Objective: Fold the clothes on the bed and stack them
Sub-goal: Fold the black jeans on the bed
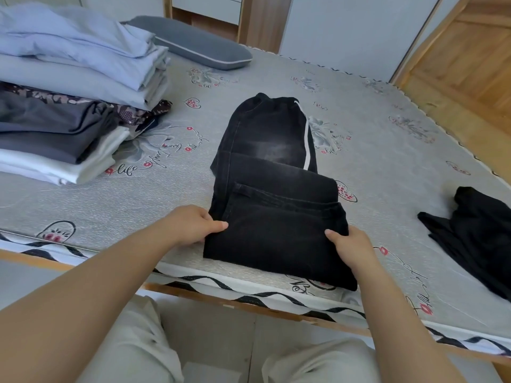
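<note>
The left hand grips the near left edge of the black jeans, thumb on top and fingers curled beneath the fabric; the right hand grips the near right edge likewise, thumb lying on the denim; the jeans lie lengthwise at the near edge of the bed, the near portion folded over the far portion, a white side stripe showing on the far right; a crumpled black garment lies well apart at right; a stack of folded clothes stands at far left; a grey pillow rests beyond the stack.
</note>
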